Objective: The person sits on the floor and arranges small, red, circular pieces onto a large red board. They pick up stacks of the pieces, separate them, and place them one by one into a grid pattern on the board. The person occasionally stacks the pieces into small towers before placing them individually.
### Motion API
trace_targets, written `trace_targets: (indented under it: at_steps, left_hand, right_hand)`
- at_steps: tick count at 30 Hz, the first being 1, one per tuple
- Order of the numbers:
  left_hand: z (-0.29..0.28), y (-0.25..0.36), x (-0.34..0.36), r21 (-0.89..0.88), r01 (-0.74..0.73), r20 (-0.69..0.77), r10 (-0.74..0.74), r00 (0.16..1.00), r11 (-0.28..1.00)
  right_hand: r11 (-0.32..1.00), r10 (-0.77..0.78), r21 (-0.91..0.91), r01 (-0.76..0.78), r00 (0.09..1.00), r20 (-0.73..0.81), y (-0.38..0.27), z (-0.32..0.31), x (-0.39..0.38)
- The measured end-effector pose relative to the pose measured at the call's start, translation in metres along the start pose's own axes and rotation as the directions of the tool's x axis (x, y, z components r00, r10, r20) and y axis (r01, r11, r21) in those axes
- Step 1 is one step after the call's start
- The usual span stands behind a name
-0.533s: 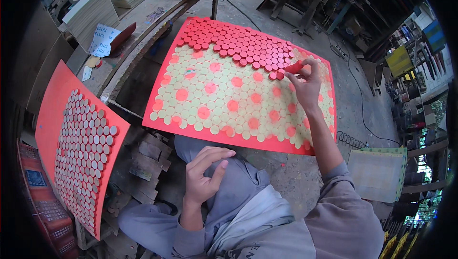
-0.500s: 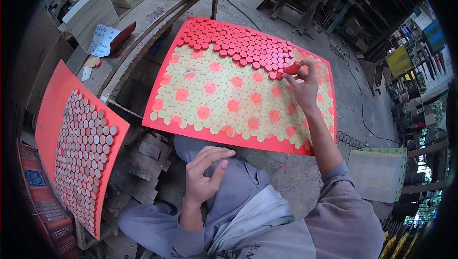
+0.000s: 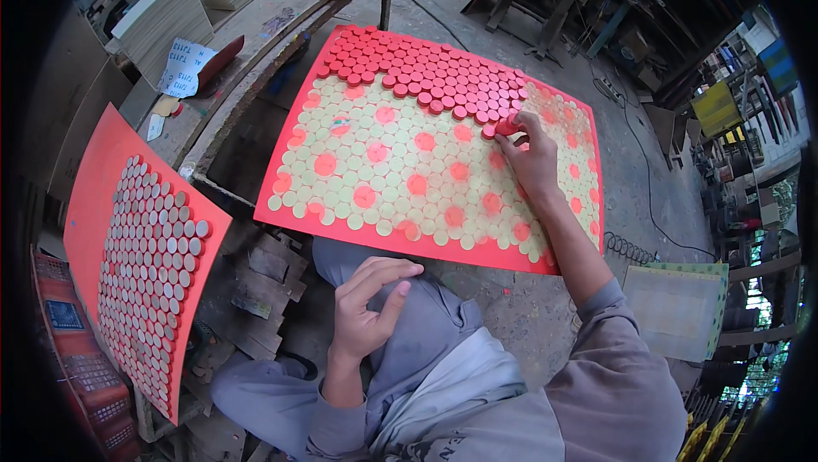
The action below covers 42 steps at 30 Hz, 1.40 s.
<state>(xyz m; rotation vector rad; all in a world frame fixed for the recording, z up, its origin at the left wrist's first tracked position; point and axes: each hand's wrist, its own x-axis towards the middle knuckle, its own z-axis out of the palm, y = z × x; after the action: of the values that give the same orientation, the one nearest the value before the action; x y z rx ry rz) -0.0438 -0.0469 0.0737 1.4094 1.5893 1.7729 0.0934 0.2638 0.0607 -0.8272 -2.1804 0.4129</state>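
My right hand point(image 3: 533, 155) pinches a short stack of red discs point(image 3: 508, 125) between thumb and fingers. The stack is tilted and sits at the lower right edge of a packed group of red discs point(image 3: 434, 79). That group covers the far part of a red board point(image 3: 400, 246), its discs standing close together. Pale yellow circles, mixed with red spots, mark the rest of the board. Over my lap my left hand point(image 3: 368, 304) hovers with nothing in it, fingers loosely bent and thumb apart, off the board's near edge.
A second red board point(image 3: 81, 181) leans at the left, bearing many pale-topped red discs point(image 3: 153, 258). Beside it stand a bench point(image 3: 226, 113) with stacked pale sheets point(image 3: 166, 28) and a red crate point(image 3: 98, 385). A black cable and a pale panel point(image 3: 673, 309) lie at the right.
My right hand has shifted slightly left and toward me, its fingers lower and closer round the disc stack. My left hand has hardly moved.
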Motion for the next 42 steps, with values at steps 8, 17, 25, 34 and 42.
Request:
trace_targets:
  at_steps: [8,17,25,34,42]
  left_hand:
    - [-0.001,-0.009,-0.005,0.010,0.023,-0.082,-0.022,0.996,1.000]
    - [0.013,0.000,-0.013,-0.697,0.230,-0.064,-0.378,0.924,0.680]
    - [0.001,0.016,-0.014,-0.792,0.241,-0.021,-0.419,0.908,0.560]
    - [-0.004,0.017,-0.013,-0.857,0.256,0.083,-0.370,0.925,0.448]
    - [-0.003,0.015,-0.014,-0.864,0.261,0.095,-0.369,0.924,0.431]
  right_hand:
    - [0.898,-0.020,0.436,-0.051,0.987,0.158,-0.063,-0.012,-0.032]
    - [0.776,-0.416,0.582,0.243,0.891,0.183,-0.149,-0.027,-0.070]
    - [0.639,-0.222,0.767,-0.059,0.940,0.257,-0.163,-0.029,-0.076]
    - [0.026,0.107,0.737,-0.676,0.734,0.670,-0.171,-0.034,-0.076]
    - [0.021,0.097,0.772,-0.635,0.770,0.631,-0.171,-0.031,-0.079]
